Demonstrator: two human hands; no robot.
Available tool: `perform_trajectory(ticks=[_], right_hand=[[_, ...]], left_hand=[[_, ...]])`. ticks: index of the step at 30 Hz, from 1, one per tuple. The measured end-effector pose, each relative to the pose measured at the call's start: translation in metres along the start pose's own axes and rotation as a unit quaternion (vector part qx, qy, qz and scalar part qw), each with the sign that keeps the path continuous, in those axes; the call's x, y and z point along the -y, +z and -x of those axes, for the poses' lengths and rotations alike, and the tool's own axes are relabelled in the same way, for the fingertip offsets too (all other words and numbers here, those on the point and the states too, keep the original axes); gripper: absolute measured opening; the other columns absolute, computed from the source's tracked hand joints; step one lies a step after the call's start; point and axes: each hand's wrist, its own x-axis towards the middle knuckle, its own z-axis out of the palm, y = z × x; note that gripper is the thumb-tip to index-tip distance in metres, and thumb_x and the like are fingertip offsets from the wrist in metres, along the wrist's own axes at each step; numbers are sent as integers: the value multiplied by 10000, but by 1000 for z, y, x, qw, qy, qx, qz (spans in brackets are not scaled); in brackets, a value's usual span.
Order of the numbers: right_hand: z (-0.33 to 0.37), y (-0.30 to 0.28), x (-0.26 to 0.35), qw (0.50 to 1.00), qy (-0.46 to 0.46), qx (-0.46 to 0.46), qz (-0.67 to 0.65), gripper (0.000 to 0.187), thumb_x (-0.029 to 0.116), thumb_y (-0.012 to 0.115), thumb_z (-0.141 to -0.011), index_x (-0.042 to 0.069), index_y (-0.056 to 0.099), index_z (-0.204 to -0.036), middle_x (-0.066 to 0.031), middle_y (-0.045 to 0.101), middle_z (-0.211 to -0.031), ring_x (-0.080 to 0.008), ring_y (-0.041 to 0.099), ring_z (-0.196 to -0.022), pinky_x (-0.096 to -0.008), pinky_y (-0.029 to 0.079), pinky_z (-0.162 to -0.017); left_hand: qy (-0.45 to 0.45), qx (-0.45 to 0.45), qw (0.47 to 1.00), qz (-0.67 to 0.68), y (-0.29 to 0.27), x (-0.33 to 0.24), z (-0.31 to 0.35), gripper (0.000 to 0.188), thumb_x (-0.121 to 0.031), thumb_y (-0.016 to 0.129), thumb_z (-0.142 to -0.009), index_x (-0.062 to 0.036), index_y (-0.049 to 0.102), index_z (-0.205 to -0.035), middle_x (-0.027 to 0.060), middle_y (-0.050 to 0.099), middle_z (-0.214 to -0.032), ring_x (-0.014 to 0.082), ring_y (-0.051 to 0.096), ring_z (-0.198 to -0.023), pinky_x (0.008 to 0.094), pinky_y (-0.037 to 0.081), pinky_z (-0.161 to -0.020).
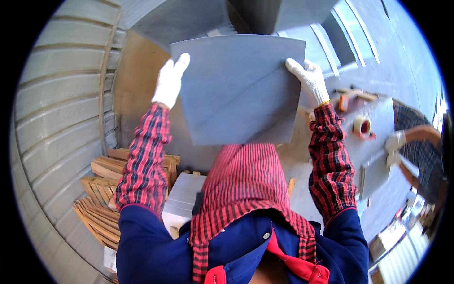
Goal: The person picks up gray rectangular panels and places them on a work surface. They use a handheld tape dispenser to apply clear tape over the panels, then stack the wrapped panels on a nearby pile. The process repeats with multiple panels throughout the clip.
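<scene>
A flat grey sheet panel (pixel 241 90) is held up in front of me between both hands. My left hand (pixel 170 80), in a white glove, is closed on its upper left edge with the thumb lying on the near face. On the opposite side my right hand (pixel 309 80), gloved the same way, grips the upper right edge, its thumb also on the face. The fingers behind the panel are hidden. Below it, the panel's lower edge overlaps the top of my red striped apron (pixel 248 175).
Wooden strips (pixel 99 213) are stacked at lower left beside a pile of pale sheets (pixel 184 194). A ribbed wall (pixel 61 94) runs along the left. At right, a tape roll (pixel 362 125) lies on a work surface, near another person's gloved hand (pixel 395 142) at more panels (pixel 373 175).
</scene>
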Motion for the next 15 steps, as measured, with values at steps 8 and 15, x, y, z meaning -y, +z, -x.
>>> perform_trajectory(ticks=[8,15], right_hand=[[199,-65,-102,932,142,-276,189,593,495,544,-991,-65,654,-1155,-205,696,-1051,-282,636,-950,-369,464,-882],[332,-54,-86,816,337,-468,-25,621,500,579,-980,-58,645,-1245,-139,698,-1154,-196,625,-1021,-324,477,-895]], left_hand=[[35,368,927,-61,125,-12,34,826,-668,512,-925,97,608,-1221,298,637,-1220,426,578,-1176,439,424,-1015],[117,480,861,-122,186,-65,95,842,-714,469,-911,67,670,-1152,282,654,-1195,421,585,-1170,439,430,-1012]])
